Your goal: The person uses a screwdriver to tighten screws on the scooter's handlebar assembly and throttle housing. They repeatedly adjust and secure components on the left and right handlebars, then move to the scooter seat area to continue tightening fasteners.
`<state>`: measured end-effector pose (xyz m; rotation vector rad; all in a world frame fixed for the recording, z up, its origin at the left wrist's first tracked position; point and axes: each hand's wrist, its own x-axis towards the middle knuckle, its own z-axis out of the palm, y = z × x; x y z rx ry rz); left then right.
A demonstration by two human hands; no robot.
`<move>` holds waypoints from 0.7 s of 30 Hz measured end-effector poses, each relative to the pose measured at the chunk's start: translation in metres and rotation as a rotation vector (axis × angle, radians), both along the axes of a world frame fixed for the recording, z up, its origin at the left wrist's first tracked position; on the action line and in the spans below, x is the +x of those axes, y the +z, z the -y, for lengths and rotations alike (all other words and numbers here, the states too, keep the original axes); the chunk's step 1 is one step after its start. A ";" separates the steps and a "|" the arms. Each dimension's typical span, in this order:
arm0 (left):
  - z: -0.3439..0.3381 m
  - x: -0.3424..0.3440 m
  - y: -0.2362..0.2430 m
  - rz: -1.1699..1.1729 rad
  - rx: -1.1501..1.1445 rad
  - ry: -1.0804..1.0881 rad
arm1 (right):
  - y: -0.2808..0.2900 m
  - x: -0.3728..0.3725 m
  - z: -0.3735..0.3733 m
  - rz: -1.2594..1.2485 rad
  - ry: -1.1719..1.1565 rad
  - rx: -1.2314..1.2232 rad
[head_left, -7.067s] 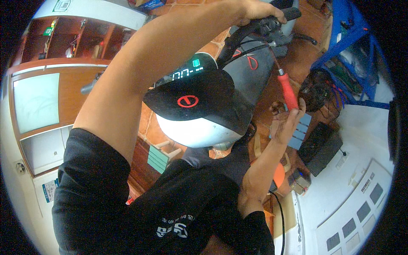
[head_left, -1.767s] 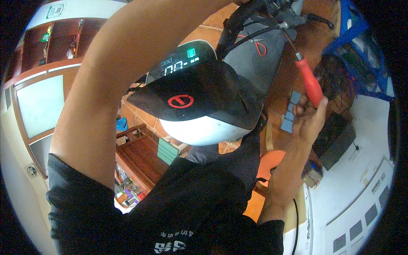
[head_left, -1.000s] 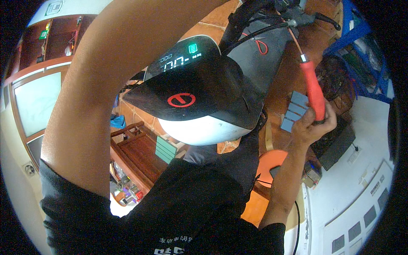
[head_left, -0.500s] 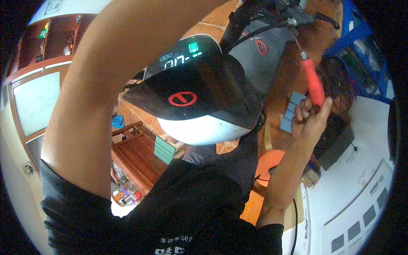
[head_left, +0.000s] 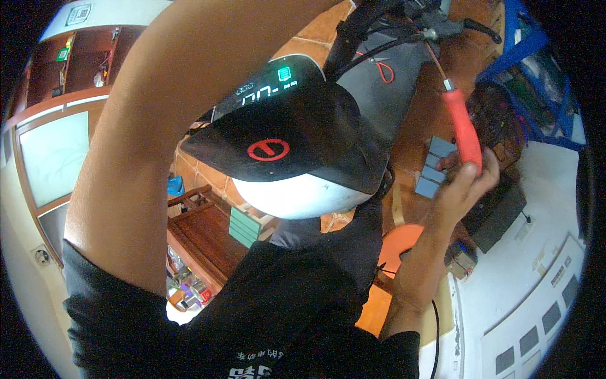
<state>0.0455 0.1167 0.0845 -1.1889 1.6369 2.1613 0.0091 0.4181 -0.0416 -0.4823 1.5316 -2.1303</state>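
Note:
A screwdriver (head_left: 464, 129) with a red handle and a thin metal shaft slants up toward the handlebar clamp (head_left: 429, 33) of an electric scooter. Round the butt of that handle, the fingers of my right hand (head_left: 464, 186) are closed, a little blurred. Where the tip meets the clamp is too small to make out. My left arm (head_left: 136, 126) reaches up across the view, and its hand lies beyond the top edge. Under that arm is the scooter's black front cover (head_left: 303, 132) with a red emblem and a lit display (head_left: 268, 85).
A black brake lever (head_left: 483, 30) juts out at the upper right. Red-handled scissors (head_left: 384, 71) lie on the grey surface behind the cover. A blue rack (head_left: 536, 69) stands at the far right. To the left are a wooden bench (head_left: 208, 237) and wooden shelves (head_left: 85, 60).
My right hand's fingers have shifted around the end of the screwdriver handle. The handle has tilted slightly and sits a little lower, while my left arm stays almost in place.

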 end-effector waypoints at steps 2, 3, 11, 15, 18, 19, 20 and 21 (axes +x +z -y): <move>-0.002 -0.001 0.001 0.011 -0.011 0.030 | -0.009 0.006 0.008 -0.528 -0.206 0.072; -0.003 0.000 0.001 0.015 -0.014 0.048 | -0.009 0.010 0.008 -0.648 -0.274 0.150; 0.001 0.002 0.004 -0.027 0.015 0.010 | -0.010 -0.005 0.005 -0.387 -0.070 0.129; 0.002 0.004 0.003 -0.011 -0.024 0.036 | 0.032 -0.003 0.010 0.585 0.095 0.218; 0.002 0.005 0.008 -0.009 -0.079 0.010 | 0.025 -0.008 0.003 0.750 0.273 0.167; 0.002 0.004 0.007 -0.013 -0.086 0.022 | 0.024 -0.003 0.006 0.634 0.109 0.192; -0.001 0.010 0.005 -0.007 -0.084 0.049 | 0.015 -0.002 0.009 0.180 -0.035 0.150; -0.006 0.009 0.009 0.020 -0.056 0.059 | 0.001 -0.003 0.015 -0.281 -0.192 0.090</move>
